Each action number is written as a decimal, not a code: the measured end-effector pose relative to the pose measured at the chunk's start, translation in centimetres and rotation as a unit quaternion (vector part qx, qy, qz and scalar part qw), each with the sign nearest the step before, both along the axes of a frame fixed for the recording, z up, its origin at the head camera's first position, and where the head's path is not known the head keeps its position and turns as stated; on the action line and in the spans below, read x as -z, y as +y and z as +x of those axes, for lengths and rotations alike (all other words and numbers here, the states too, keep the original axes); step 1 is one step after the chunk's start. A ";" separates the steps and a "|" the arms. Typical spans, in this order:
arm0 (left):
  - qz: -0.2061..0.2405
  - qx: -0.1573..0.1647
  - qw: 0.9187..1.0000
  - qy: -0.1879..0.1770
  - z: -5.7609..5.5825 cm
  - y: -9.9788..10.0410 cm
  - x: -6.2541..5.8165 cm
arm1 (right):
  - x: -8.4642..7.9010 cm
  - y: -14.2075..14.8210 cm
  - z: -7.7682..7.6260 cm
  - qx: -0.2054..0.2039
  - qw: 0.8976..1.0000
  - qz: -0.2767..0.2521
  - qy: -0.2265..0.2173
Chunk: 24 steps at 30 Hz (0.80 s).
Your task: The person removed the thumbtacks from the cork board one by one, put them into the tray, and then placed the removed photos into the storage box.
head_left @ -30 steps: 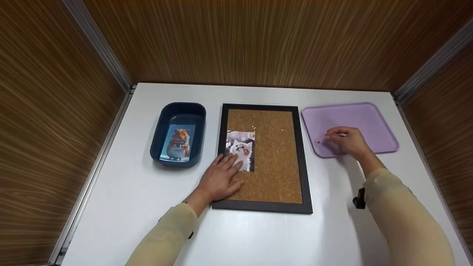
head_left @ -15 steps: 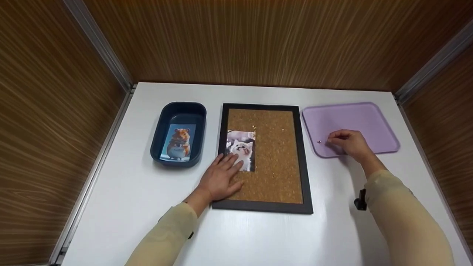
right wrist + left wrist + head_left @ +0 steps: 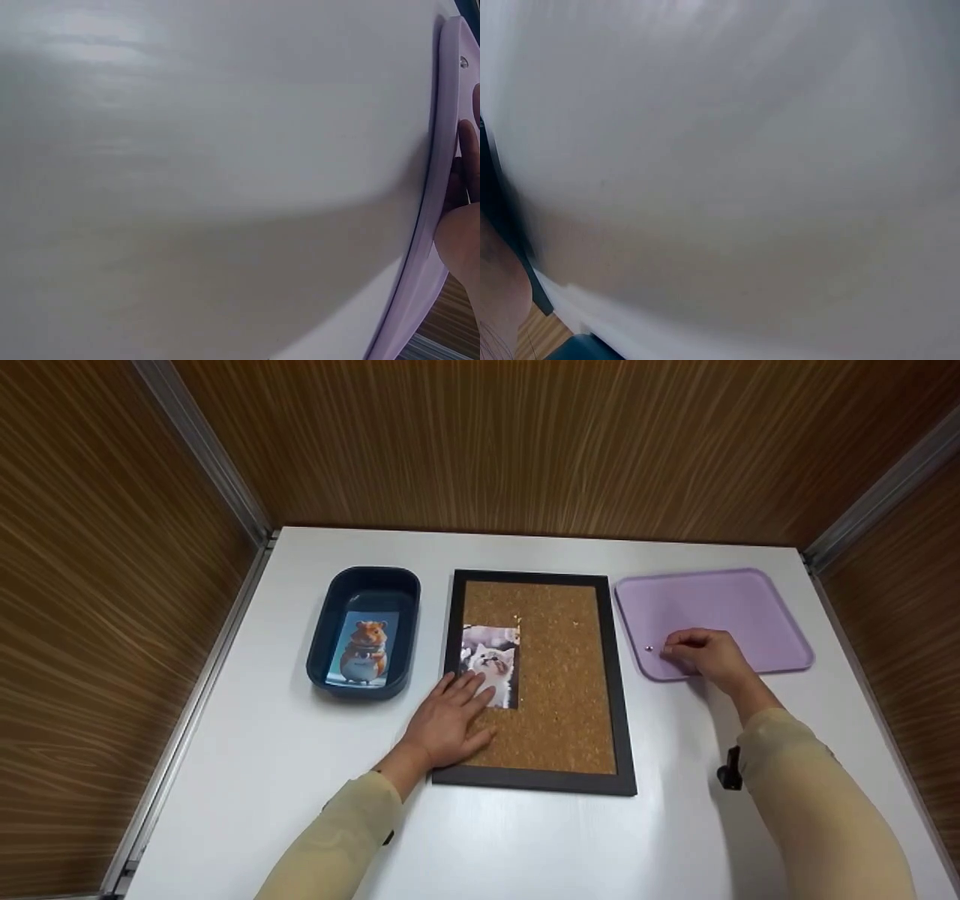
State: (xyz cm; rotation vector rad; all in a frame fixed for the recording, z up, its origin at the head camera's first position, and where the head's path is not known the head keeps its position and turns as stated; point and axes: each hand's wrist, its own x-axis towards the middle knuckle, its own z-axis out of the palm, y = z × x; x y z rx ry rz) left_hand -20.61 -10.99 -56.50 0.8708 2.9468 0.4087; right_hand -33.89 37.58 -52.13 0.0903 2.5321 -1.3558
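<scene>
My left hand (image 3: 446,727) lies spread across the lower left of a black-framed cork board (image 3: 566,697), fingers straight. Its fingertips rest on the lower part of a kitten photo (image 3: 491,652), covering its lower left corner. My right hand (image 3: 709,656) is over the front left of a lilac tray (image 3: 739,607), fingers bent and fingertips drawn together low over the surface. A tiny shiny metal piece (image 3: 649,649) lies just left of those fingertips; it also shows in the right wrist view. I cannot tell whether the right fingertips hold anything.
A dark blue box (image 3: 319,649) stands left of the board, with a hamster picture (image 3: 362,652) inside. Small gold-coloured bits (image 3: 576,623) show on the upper cork. Wood-grain panels (image 3: 495,450) enclose the white table (image 3: 525,844) at the back and sides.
The right hand has come slightly down and toward me over the tray, its fingertips staying close to the metal piece. The left hand, photo and board keep their places.
</scene>
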 end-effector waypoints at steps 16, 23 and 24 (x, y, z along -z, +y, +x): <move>0.011 0.000 1.000 -0.001 0.1 0.0 0.0 | -0.3 -0.5 0.5 -0.011 0.999 0.037 0.011; -0.003 0.002 1.000 0.004 0.0 0.0 -0.1 | -0.3 -0.6 0.4 -0.013 0.999 0.050 0.013; -0.004 0.002 1.000 0.005 0.1 0.0 -0.1 | -0.3 -0.6 0.4 -0.012 0.998 0.052 0.013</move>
